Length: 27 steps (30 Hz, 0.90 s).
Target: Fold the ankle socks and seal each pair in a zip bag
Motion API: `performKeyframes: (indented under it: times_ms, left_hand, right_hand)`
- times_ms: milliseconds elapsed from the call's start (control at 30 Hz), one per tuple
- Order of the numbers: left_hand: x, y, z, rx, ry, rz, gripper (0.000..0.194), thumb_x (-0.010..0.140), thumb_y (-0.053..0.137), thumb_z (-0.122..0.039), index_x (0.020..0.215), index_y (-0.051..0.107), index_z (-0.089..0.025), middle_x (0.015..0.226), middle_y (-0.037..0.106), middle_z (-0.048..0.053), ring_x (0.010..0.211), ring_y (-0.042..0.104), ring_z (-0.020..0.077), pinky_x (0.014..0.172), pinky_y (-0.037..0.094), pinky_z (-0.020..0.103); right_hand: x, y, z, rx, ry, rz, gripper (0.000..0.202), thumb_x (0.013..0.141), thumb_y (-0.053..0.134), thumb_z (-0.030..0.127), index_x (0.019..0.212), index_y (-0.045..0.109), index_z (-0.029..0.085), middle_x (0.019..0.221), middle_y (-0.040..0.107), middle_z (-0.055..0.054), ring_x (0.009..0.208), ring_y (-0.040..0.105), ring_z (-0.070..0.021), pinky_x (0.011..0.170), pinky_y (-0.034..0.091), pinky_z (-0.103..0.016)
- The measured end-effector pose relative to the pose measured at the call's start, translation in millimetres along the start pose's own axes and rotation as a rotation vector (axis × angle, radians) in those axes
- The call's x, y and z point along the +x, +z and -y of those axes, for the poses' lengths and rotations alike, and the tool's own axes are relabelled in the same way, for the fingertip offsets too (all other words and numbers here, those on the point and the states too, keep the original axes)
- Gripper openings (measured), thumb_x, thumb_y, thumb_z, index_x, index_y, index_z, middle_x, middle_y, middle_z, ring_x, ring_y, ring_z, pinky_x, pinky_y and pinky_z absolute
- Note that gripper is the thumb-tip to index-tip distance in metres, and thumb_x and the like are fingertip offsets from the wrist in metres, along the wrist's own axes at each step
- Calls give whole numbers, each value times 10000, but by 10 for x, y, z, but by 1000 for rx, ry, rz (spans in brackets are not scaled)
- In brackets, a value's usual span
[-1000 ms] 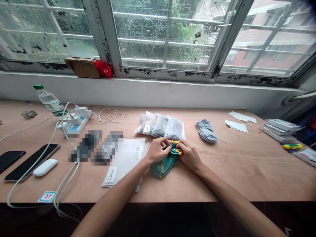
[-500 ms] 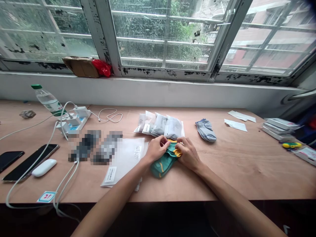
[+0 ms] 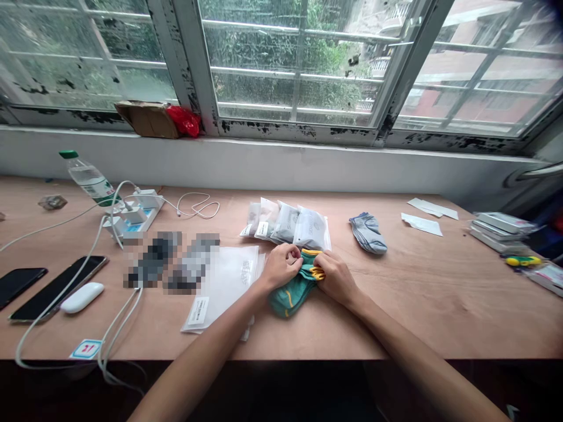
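Green socks (image 3: 292,292) with yellow cuffs lie on the wooden table, toes toward the front edge. My left hand (image 3: 284,265) pinches them on the left near the cuffs, fingers curled. On the right, my right hand (image 3: 336,275) grips the yellow cuff edge between thumb and fingers. Just behind the hands are several packed bags, the nearest being a clear bag (image 3: 312,227) with grey contents. Flat frosted bags (image 3: 233,272) with a barcode label lie left of the socks, partly under my left forearm. Folded grey socks (image 3: 368,233) rest to the right.
A power strip (image 3: 152,218) with white cables and a tilted bottle (image 3: 90,179) stand at the back left. Phones and a white case (image 3: 82,298) lie at the left. White papers (image 3: 422,224) and stacked packs (image 3: 501,228) are at the right, below the windows.
The fingers of my right hand have drawn in closer at the cuffs, and more of the yellow edge shows between the hands. The camera view has shifted slightly.
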State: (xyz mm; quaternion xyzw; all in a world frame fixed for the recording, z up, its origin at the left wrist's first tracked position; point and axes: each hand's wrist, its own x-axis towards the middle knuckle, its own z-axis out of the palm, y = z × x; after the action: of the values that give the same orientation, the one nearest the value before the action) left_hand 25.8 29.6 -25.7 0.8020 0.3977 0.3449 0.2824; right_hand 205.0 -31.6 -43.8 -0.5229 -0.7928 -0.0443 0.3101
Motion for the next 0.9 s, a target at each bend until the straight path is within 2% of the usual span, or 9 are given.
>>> performKeyframes:
  times_ms: [100, 233, 333, 433, 500, 600, 700, 767, 900]
  left_hand:
    - [-11, -22, -57, -134, 14, 55, 72, 760, 600, -218, 770, 634, -155, 762, 637, 5, 693, 558, 120, 647, 442, 220]
    - [-29, -61, -110, -309, 32, 164, 88, 763, 591, -225, 750, 613, -141, 743, 621, 5, 665, 540, 104, 614, 437, 204]
    - [-26, -87, -122, -378, 21, 241, 115, 758, 601, -246, 726, 596, -135, 744, 614, 12, 663, 535, 102, 599, 430, 200]
    - [-4, -67, -88, -364, -16, 266, 180, 792, 589, -311, 740, 593, -139, 748, 617, 14, 650, 534, 104, 581, 417, 204]
    - [14, -24, -42, -246, -71, 151, 228, 826, 559, -357, 754, 597, -144, 734, 618, 16, 644, 536, 113, 590, 414, 220]
    - [32, 44, 23, 39, -145, 11, 269, 830, 560, -405, 770, 632, -154, 725, 640, 30, 685, 567, 153, 641, 416, 262]
    - [41, 69, 37, 171, -170, 71, 244, 807, 586, -402, 786, 668, -172, 760, 672, 37, 732, 595, 179, 651, 409, 273]
    - [45, 63, 22, 168, -168, 108, 187, 800, 585, -346, 786, 673, -182, 756, 672, 27, 718, 593, 168, 630, 400, 259]
    - [36, 40, -10, 72, -88, 90, 109, 774, 582, -250, 781, 658, -172, 738, 641, 8, 658, 552, 127, 613, 409, 230]
  right_hand:
    - [-15, 14, -15, 22, 61, -14, 158, 759, 510, 49, 820, 543, 191, 776, 580, -60, 714, 529, -203, 633, 419, -298]
    - [-20, -3, -9, 47, 101, -11, 454, 735, 538, 51, 1175, 519, 160, 883, 622, -71, 787, 563, -220, 674, 449, -307]
    - [-9, -32, 11, -14, 53, 51, 259, 791, 534, 87, 1016, 600, 198, 879, 610, -70, 814, 548, -226, 671, 444, -310]
    - [1, -44, 23, -91, 15, -1, 102, 805, 559, 121, 856, 615, 189, 967, 590, -107, 880, 518, -245, 722, 454, -338]
    - [4, -36, 21, -111, -17, -49, 96, 795, 575, 113, 846, 611, 185, 1032, 591, -117, 939, 498, -260, 791, 454, -367]
    - [5, -9, 13, -95, -57, -52, 119, 796, 563, 81, 804, 589, 196, 886, 618, -79, 914, 487, -256, 809, 442, -375]
    - [5, 13, 10, -67, -64, -42, 146, 794, 546, 57, 772, 568, 200, 773, 605, -57, 849, 482, -241, 763, 438, -358]
    - [7, 17, 9, -54, -71, -44, 148, 794, 544, 55, 775, 565, 200, 780, 612, -61, 835, 482, -237, 745, 438, -352]
    - [5, 14, -4, -32, -64, -41, 149, 790, 537, 57, 793, 565, 204, 798, 617, -70, 832, 497, -241, 729, 444, -349]
